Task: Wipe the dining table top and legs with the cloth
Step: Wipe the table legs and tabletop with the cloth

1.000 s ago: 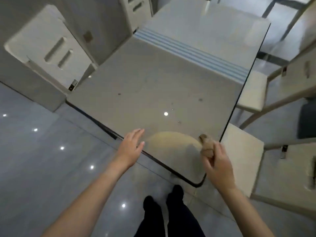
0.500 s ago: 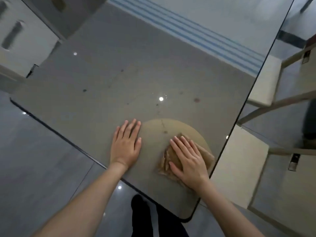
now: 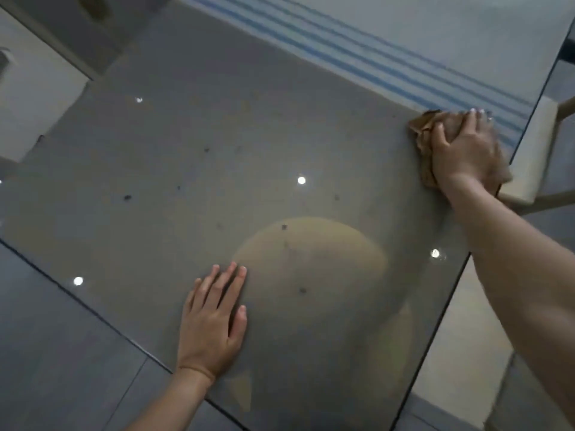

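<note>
Cloth (image 3: 420,132) is pressed to the surface (image 3: 217,144) at its far R edge, by the blue stripes (image 3: 342,54), under R hand (image 3: 463,150); grip spread flat, not pinching, for full contact. L hand (image 3: 214,325) is laid flat near the front edge, prob. as brace.

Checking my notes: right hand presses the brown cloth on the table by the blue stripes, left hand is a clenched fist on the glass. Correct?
No: the head view shows the left hand lying flat, fingers straight, on the table. The right hand does press the brown cloth by the blue stripes.
</note>
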Demonstrator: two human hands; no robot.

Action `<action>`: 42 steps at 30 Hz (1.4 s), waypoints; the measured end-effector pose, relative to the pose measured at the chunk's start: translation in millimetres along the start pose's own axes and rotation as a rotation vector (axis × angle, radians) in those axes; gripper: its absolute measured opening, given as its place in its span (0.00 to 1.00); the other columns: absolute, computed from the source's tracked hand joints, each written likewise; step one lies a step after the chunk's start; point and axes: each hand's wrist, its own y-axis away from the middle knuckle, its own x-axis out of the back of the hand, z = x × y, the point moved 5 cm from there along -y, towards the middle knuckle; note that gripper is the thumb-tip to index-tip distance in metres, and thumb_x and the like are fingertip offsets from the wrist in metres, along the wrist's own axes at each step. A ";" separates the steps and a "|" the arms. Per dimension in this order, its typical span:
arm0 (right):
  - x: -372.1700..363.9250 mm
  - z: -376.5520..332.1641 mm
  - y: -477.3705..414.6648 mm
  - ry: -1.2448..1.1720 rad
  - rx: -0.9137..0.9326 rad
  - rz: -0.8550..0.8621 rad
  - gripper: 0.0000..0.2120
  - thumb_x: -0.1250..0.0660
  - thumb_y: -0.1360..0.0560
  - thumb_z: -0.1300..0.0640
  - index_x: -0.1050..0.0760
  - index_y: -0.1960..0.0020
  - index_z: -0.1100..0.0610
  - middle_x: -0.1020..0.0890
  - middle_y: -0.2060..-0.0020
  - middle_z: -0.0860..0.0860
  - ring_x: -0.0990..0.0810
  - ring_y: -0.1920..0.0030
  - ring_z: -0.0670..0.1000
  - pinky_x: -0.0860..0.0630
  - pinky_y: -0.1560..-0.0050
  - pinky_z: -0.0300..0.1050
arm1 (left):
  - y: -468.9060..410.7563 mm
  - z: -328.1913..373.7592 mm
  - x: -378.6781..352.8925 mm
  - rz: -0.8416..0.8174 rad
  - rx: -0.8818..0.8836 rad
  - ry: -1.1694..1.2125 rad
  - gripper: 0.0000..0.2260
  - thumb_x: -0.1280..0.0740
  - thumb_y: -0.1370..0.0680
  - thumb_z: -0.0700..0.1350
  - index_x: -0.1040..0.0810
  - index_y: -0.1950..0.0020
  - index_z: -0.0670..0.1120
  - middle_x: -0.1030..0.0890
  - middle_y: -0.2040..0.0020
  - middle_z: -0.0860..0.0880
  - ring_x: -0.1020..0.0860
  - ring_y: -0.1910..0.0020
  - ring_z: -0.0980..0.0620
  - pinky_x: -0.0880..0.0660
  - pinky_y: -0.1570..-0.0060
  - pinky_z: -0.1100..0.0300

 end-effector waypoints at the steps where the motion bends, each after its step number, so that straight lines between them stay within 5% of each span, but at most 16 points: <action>1: -2.8 -8.5 -1.3 0.035 0.008 -0.037 0.39 0.51 0.25 0.38 0.45 0.23 0.64 0.42 0.24 0.61 0.47 0.23 0.59 0.53 0.23 0.51 | -0.8 -0.5 0.3 0.003 -0.001 -0.002 0.26 0.43 0.24 0.50 0.34 0.25 0.49 0.31 0.27 0.50 0.36 0.26 0.46 0.42 0.27 0.48; 4: -11.7 -41.5 59.1 0.079 0.210 -0.143 0.45 0.56 0.27 0.34 0.49 0.23 0.67 0.46 0.23 0.64 0.51 0.22 0.61 0.55 0.23 0.55 | 0.4 0.1 -0.5 -0.008 -0.002 -0.017 0.26 0.43 0.24 0.50 0.33 0.26 0.49 0.30 0.28 0.49 0.36 0.27 0.45 0.42 0.27 0.47; 10: -10.6 -40.1 368.5 0.053 1.080 -0.469 0.37 0.42 0.24 0.39 0.42 0.23 0.61 0.42 0.23 0.58 0.49 0.22 0.57 0.44 0.25 0.55 | -0.9 1.8 2.5 -0.037 0.021 -0.022 0.26 0.44 0.25 0.51 0.33 0.26 0.49 0.30 0.28 0.49 0.36 0.27 0.46 0.41 0.28 0.48; 13: -4.0 -11.6 389.2 0.100 1.449 -0.569 0.35 0.44 0.22 0.37 0.42 0.23 0.56 0.42 0.23 0.51 0.48 0.22 0.51 0.42 0.27 0.49 | -0.7 0.2 1.3 -0.066 0.025 -0.016 0.26 0.44 0.24 0.51 0.34 0.25 0.50 0.31 0.27 0.50 0.36 0.26 0.46 0.42 0.28 0.48; 16: -11.8 -23.1 306.0 0.048 1.350 -0.577 0.34 0.43 0.23 0.38 0.45 0.22 0.51 0.42 0.23 0.48 0.48 0.22 0.49 0.47 0.24 0.48 | -1.5 1.0 1.5 -0.065 0.030 -0.009 0.26 0.44 0.24 0.51 0.34 0.25 0.50 0.31 0.27 0.50 0.37 0.26 0.46 0.43 0.27 0.49; 22: -29.4 -60.2 31.2 0.052 0.526 -0.141 0.34 0.50 0.23 0.40 0.43 0.23 0.58 0.41 0.23 0.55 0.46 0.22 0.54 0.52 0.23 0.49 | -0.6 -1.5 -0.7 -0.061 0.004 0.025 0.27 0.42 0.25 0.51 0.35 0.25 0.51 0.32 0.26 0.52 0.37 0.26 0.48 0.42 0.28 0.50; 26: -42.1 -99.2 -38.3 0.029 0.086 -0.108 0.34 0.52 0.21 0.44 0.49 0.23 0.65 0.45 0.23 0.60 0.51 0.22 0.58 0.57 0.23 0.52 | 0.1 -5.1 -5.5 -0.043 -0.018 0.054 0.28 0.41 0.25 0.51 0.36 0.25 0.52 0.35 0.25 0.54 0.40 0.25 0.51 0.44 0.27 0.50; 31: -53.5 -154.6 133.6 -0.014 0.616 -0.200 0.29 0.48 0.18 0.48 0.43 0.24 0.65 0.41 0.24 0.61 0.45 0.23 0.60 0.49 0.23 0.54 | -0.5 -4.4 -4.3 -0.066 -0.004 0.046 0.28 0.41 0.25 0.52 0.36 0.24 0.53 0.34 0.26 0.55 0.38 0.25 0.51 0.43 0.27 0.51; 35: -32.0 -99.2 319.2 0.022 1.138 -0.431 0.29 0.42 0.21 0.45 0.37 0.25 0.59 0.38 0.24 0.53 0.44 0.23 0.53 0.40 0.27 0.51 | -0.3 -4.8 -3.6 -0.067 -0.010 0.039 0.27 0.41 0.26 0.51 0.34 0.25 0.52 0.32 0.26 0.53 0.36 0.27 0.49 0.43 0.27 0.52; 38: -18.0 -50.8 348.0 0.108 1.452 -0.536 0.30 0.43 0.22 0.42 0.37 0.25 0.54 0.38 0.24 0.50 0.42 0.23 0.50 0.39 0.29 0.48 | -0.4 -3.9 -3.1 -0.054 0.003 0.048 0.26 0.41 0.25 0.51 0.33 0.26 0.51 0.31 0.27 0.53 0.35 0.27 0.48 0.43 0.28 0.53; 40: -14.9 -41.0 318.4 0.110 1.515 -0.590 0.31 0.42 0.23 0.41 0.38 0.24 0.51 0.39 0.24 0.48 0.42 0.23 0.49 0.42 0.26 0.46 | -0.5 -3.1 -1.5 -0.045 0.007 0.054 0.26 0.41 0.25 0.51 0.32 0.26 0.51 0.31 0.27 0.53 0.35 0.27 0.49 0.43 0.28 0.52; 42: -16.1 -47.4 260.6 0.034 1.331 -0.565 0.33 0.39 0.25 0.40 0.40 0.23 0.50 0.40 0.23 0.48 0.42 0.23 0.49 0.45 0.24 0.45 | -0.8 -2.6 -1.4 -0.040 0.003 0.055 0.26 0.41 0.25 0.51 0.32 0.26 0.51 0.31 0.27 0.53 0.35 0.27 0.49 0.41 0.28 0.51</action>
